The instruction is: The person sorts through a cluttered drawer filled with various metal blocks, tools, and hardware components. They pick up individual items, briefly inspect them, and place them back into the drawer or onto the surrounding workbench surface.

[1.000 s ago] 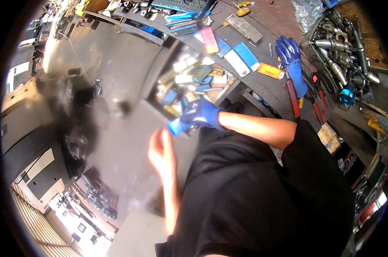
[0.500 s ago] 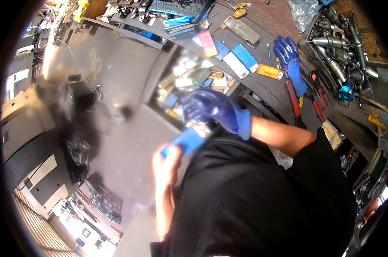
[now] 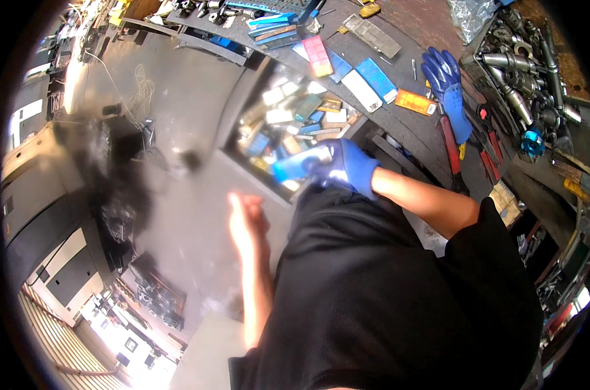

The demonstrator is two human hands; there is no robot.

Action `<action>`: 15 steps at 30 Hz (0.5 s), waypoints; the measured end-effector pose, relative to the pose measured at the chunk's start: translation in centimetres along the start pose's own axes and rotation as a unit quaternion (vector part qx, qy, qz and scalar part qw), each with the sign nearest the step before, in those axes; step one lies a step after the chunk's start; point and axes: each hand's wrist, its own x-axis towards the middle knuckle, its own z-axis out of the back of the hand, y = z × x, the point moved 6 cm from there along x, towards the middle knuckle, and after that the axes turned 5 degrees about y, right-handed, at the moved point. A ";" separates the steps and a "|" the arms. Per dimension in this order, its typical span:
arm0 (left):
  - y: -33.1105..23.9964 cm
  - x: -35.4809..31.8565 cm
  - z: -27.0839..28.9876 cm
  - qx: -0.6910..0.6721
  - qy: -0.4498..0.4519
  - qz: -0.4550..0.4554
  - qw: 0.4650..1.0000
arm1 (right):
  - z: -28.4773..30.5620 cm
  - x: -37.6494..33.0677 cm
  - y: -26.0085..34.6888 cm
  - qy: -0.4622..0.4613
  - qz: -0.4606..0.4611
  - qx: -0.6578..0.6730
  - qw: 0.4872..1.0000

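Observation:
My right hand (image 3: 346, 166), in a dark blue coated glove, grips a flat blue plastic case (image 3: 294, 166) over the near edge of an open drawer (image 3: 225, 151). Both the case and the gloved fingers are smeared by motion. In the drawer lie several small boxes and cases, among them a white box (image 3: 279, 116) and a dark green case (image 3: 308, 107). Bare and somewhat blurred, my left hand (image 3: 248, 218) hovers to the left of my lap, apart from the case. It holds nothing, and its fingers are loosely bent with a gap between them.
On the dark workbench lie a pink case (image 3: 318, 56), a white case (image 3: 361, 90), a blue case (image 3: 377, 79), an orange case (image 3: 415, 102) and an empty blue glove (image 3: 446, 84). Red-handled tools (image 3: 450, 153) lie nearer. Metal tool holders (image 3: 519, 71) fill a bin at right.
The blue case has left my left hand and moved up toward the drawer in my right hand. My left hand has risen slightly, with nothing in it.

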 end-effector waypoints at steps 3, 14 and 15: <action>-0.7 0.1 -1.5 -0.245 0.136 0.063 0.958 | 2.2 2.0 -1.7 -0.054 -0.021 -0.143 0.988; -3.4 -2.2 -8.9 -0.369 0.331 0.103 0.862 | 15.5 -10.6 2.9 -0.476 0.104 -0.597 0.638; -3.0 -2.2 -9.2 -0.379 0.339 0.115 0.853 | 16.8 -11.2 3.5 -0.460 0.085 -0.634 0.616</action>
